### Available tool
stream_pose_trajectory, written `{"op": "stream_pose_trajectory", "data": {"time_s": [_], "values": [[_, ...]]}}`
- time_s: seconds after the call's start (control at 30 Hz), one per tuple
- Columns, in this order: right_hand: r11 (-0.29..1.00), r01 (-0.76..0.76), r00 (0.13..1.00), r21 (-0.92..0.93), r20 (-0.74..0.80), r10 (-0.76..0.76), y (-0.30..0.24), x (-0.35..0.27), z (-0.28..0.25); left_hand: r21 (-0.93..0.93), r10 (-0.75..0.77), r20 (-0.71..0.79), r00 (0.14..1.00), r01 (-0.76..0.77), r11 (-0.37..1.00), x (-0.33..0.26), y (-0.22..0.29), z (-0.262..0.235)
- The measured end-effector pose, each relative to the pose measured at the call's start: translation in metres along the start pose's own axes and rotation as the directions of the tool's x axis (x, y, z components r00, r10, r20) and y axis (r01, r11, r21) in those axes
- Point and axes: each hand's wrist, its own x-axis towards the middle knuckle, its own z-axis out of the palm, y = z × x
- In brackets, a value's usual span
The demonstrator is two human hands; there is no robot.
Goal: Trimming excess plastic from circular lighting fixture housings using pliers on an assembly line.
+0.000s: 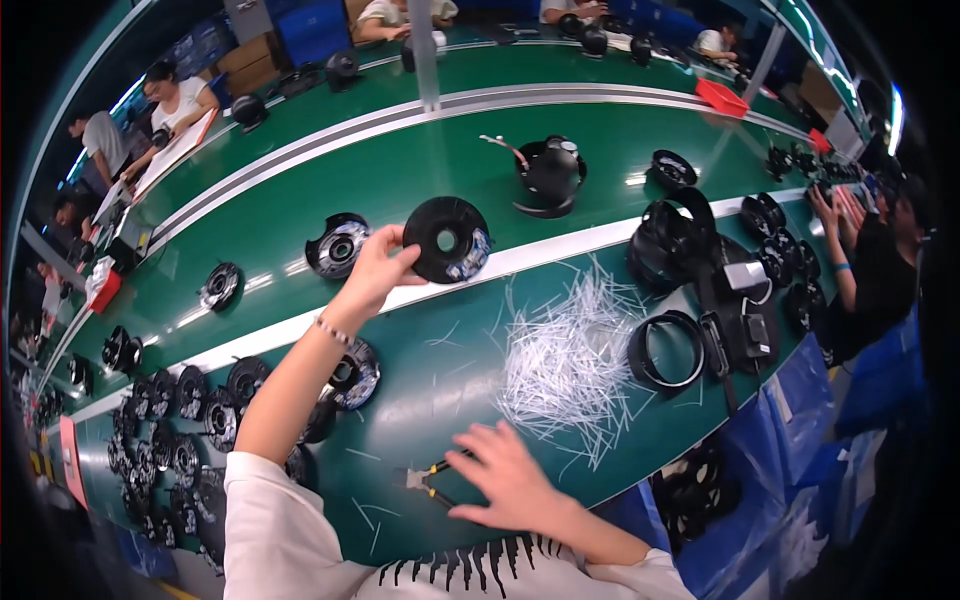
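Note:
Pinched at its left edge by my left hand (375,268) is a black round housing (428,218) with a hole through its centre and wiring along its lower right side. It is held up over the pale rail between belt and bench. My right hand (515,485) hovers low over the green bench, fingers spread and nothing in them. Close to its fingertips lie small cutting pliers (418,480) with yellow-and-black handles, partly covered by the hand. Beyond it spreads a heap of thin white plastic strips (570,355).
Rows of similar black round parts (185,455) crowd the bench at left. A black ring (667,350) and larger black housings (660,240) stand right. On the green belt (330,185) sit more parts, including a domed unit (552,172). A co-worker's hands (845,215) show far right.

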Motion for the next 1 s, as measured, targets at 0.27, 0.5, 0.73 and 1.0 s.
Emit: {"op": "stream_pose_trajectory", "data": {"time_s": [0.27,0.5,0.73,1.0], "values": [[0.726,-0.614,0.65,-0.309,-0.72,0.244,0.081,-0.05,-0.11,-0.183,-0.114,-0.049,0.992,0.103,0.978,-0.186,-0.009,-0.015],[0.644,-0.664,0.671,-0.38,-0.683,0.289,0.132,-0.085,-0.096,-0.267,-0.11,-0.128,0.986,0.073,0.961,-0.215,-0.032,-0.011],[0.698,-0.586,0.676,-0.413,-0.724,0.138,0.123,-0.067,-0.103,-0.343,-0.113,-0.148,0.982,0.056,0.938,-0.221,-0.04,-0.013],[0.949,-0.109,0.673,0.295,-0.681,0.289,0.057,0.01,-0.133,-0.395,-0.06,-0.197,0.979,-0.023,0.918,-0.226,-0.044,-0.024]]}}
